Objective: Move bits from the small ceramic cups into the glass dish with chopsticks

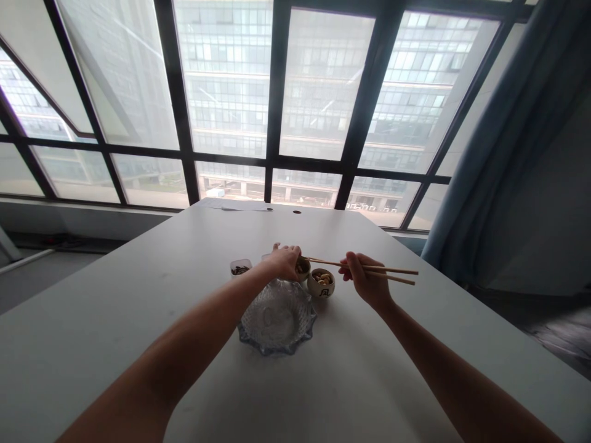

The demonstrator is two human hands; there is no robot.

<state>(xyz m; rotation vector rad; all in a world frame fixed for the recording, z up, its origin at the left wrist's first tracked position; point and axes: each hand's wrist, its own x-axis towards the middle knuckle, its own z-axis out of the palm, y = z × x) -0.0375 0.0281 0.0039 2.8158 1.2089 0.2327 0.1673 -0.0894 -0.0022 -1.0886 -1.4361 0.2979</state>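
My right hand (364,278) is closed round a pair of wooden chopsticks (392,271), whose tips reach left over a small bowl (303,268). My left hand (286,261) curls around that small bowl and grips it. Just to its right stands a second small white cup (321,284) with pale nuts in it. A cut-glass bowl (277,320) sits in front of my left wrist with nothing visible inside. A small white dish (241,267) holding dark bits lies to the left.
All of this rests on a white table (138,320). Papers (237,206) and a dark round hole (297,212) are at its far edge. Large windows rise behind, and a blue curtain (503,160) hangs at the right.
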